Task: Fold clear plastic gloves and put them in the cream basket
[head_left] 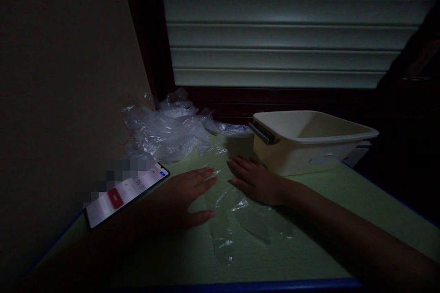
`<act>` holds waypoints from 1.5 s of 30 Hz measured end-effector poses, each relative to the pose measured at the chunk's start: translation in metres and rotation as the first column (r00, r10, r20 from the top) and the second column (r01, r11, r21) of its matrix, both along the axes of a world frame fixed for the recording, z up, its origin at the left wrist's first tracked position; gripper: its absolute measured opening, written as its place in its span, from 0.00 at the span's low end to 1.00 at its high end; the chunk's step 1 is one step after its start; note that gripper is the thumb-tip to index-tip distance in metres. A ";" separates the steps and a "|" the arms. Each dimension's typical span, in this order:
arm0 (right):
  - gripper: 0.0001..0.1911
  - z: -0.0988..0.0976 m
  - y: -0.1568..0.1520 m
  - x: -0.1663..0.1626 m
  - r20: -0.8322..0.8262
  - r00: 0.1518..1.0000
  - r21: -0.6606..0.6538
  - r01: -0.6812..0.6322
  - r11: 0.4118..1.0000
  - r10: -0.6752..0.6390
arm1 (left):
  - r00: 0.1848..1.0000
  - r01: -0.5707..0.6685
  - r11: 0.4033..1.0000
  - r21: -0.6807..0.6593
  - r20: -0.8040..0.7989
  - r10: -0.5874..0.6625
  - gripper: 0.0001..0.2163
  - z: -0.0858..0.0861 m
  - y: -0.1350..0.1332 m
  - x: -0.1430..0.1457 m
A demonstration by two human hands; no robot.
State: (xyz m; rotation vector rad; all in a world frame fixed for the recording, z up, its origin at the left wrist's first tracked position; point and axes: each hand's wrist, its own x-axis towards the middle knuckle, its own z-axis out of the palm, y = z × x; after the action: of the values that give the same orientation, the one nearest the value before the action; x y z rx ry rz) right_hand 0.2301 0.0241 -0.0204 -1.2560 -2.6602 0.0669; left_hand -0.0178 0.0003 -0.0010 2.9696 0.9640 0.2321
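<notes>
A thin clear plastic bag (247, 219) lies spread on the green tabletop between my hands. My right hand (256, 181) rests palm down at its upper right part, fingers stretched out flat. To its left, my left hand (187, 197) is turned sideways at the bag's left edge, fingers extended and thumb apart, with nothing in its grasp. Whether its fingers touch the film I cannot tell. Behind my left hand a loose heap of crumpled clear plastic bags (168, 130) sits against the wall.
A lit smartphone (127, 197) lies left of my left hand, near the wall (68, 78). A cream plastic bin (295, 155) with a dark side handle stands beyond my right hand. The green table (309, 242) has a blue edge. Slatted panels (282, 41) rise behind.
</notes>
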 end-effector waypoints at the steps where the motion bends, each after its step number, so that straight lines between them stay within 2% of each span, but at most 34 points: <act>1: 0.33 0.004 -0.001 -0.001 -0.013 1.000 0.024 0.004 1.000 -0.003 | 1.000 -0.001 1.000 -0.005 0.007 0.001 0.29 0.000 0.000 0.000; 3: 0.30 0.013 -0.006 -0.005 -0.067 0.998 0.091 0.001 0.996 0.005 | 1.000 0.006 0.999 -0.033 0.017 -0.005 0.27 -0.001 -0.002 0.001; 6: 0.17 0.028 -0.020 -0.015 -0.177 0.979 0.170 -0.075 0.983 0.105 | 0.998 0.022 0.997 -0.073 0.058 -0.018 0.26 -0.002 -0.003 0.005; 9: 0.11 0.038 -0.041 -0.025 -0.218 0.925 0.171 -0.277 0.946 0.310 | 0.992 0.059 0.994 -0.088 0.120 -0.048 0.23 -0.002 -0.003 0.007; 11: 0.09 0.041 -0.054 -0.031 -0.241 0.857 0.144 -0.433 0.890 0.456 | 0.987 0.083 0.994 -0.077 0.147 -0.071 0.20 -0.003 -0.002 0.006; 13: 0.10 0.041 -0.063 -0.035 -0.237 0.822 0.084 -0.513 0.854 0.517 | 0.986 0.095 0.994 -0.048 0.142 -0.087 0.18 -0.004 0.000 0.005; 16: 0.10 0.040 -0.068 -0.037 -0.205 0.835 -0.025 -0.527 0.850 0.511 | 0.990 0.111 0.994 -0.007 0.093 -0.110 0.18 -0.004 0.004 0.003; 19: 0.10 0.037 -0.067 -0.036 -0.169 0.861 -0.095 -0.498 0.862 0.479 | 0.994 0.073 0.997 0.003 0.076 -0.073 0.17 -0.004 0.004 0.003; 22: 0.07 0.036 -0.065 -0.036 -0.165 0.866 -0.128 -0.494 0.860 0.473 | 0.996 0.024 1.000 -0.005 0.090 -0.024 0.17 -0.006 0.004 0.002; 25: 0.08 0.037 -0.067 -0.038 -0.205 0.860 -0.140 -0.498 0.856 0.468 | 0.996 0.015 1.000 -0.019 0.093 -0.013 0.16 -0.008 0.004 0.002; 28: 0.09 0.039 -0.068 -0.040 -0.311 0.865 -0.199 -0.464 0.863 0.393 | 0.994 0.015 1.000 0.021 0.109 -0.017 0.15 -0.009 0.006 0.002; 31: 0.07 0.036 -0.065 -0.040 -0.496 0.849 -0.330 -0.378 0.865 0.182 | 0.985 -0.015 0.995 0.094 0.172 -0.001 0.14 -0.008 0.008 0.002; 32: 0.06 0.035 -0.063 -0.040 -0.561 0.823 -0.395 -0.358 0.846 0.087 | 0.978 -0.025 0.994 0.103 0.209 0.003 0.14 -0.007 0.008 0.002; 34: 0.04 0.030 -0.058 -0.041 -0.666 0.738 -0.522 -0.360 0.774 -0.106 | 0.956 -0.009 0.997 0.073 0.292 -0.013 0.15 -0.004 0.007 0.001; 36: 0.06 0.027 -0.053 -0.041 -0.727 0.630 -0.607 -0.405 0.683 -0.273 | 0.931 0.074 0.997 -0.020 0.361 -0.062 0.17 0.000 0.006 0.001; 38: 0.11 0.025 -0.050 -0.042 -0.735 0.544 -0.659 -0.436 0.613 -0.404 | 0.899 0.204 0.972 -0.118 0.414 -0.139 0.15 0.003 0.004 0.001; 41: 0.16 0.024 -0.048 -0.043 -0.713 0.465 -0.701 -0.457 0.548 -0.524 | 0.861 0.311 0.933 -0.183 0.469 -0.195 0.11 0.003 0.004 0.003; 45: 0.14 0.026 -0.047 -0.042 -0.667 0.418 -0.741 -0.463 0.487 -0.617 | 0.842 0.280 0.950 -0.140 0.511 -0.173 0.05 -0.005 0.006 0.005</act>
State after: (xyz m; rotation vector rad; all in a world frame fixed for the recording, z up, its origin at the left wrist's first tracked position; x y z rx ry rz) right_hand 0.1881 -0.0234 0.0059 -0.9799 -1.3515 1.7987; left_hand -0.0124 0.0060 -0.0064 2.5875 0.5265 0.7846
